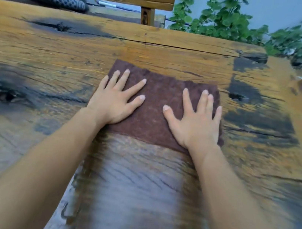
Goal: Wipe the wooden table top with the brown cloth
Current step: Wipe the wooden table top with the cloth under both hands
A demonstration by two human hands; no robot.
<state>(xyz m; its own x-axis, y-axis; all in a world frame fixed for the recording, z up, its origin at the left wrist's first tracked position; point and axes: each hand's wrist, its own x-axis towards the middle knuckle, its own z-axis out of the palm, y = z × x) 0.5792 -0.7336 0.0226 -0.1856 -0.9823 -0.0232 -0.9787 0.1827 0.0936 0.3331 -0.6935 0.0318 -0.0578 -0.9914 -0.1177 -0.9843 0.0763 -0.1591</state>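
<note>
Here two hands, left hand [114, 101] and right hand [195, 119], press one brown cloth [154, 115] (flat).

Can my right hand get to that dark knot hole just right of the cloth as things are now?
Probably yes. The right hand lies flat on the brown cloth, near its right edge, and the knot hole sits in bare table top just beyond that edge; nothing stands between them.

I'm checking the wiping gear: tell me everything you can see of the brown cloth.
The brown cloth is a dark reddish-brown, roughly square sheet with a fuzzy, felt-like look and slightly ragged edges. It lies spread flat on the wooden table top. The left hand and the right hand press on it, fingers straight and spread.
</note>
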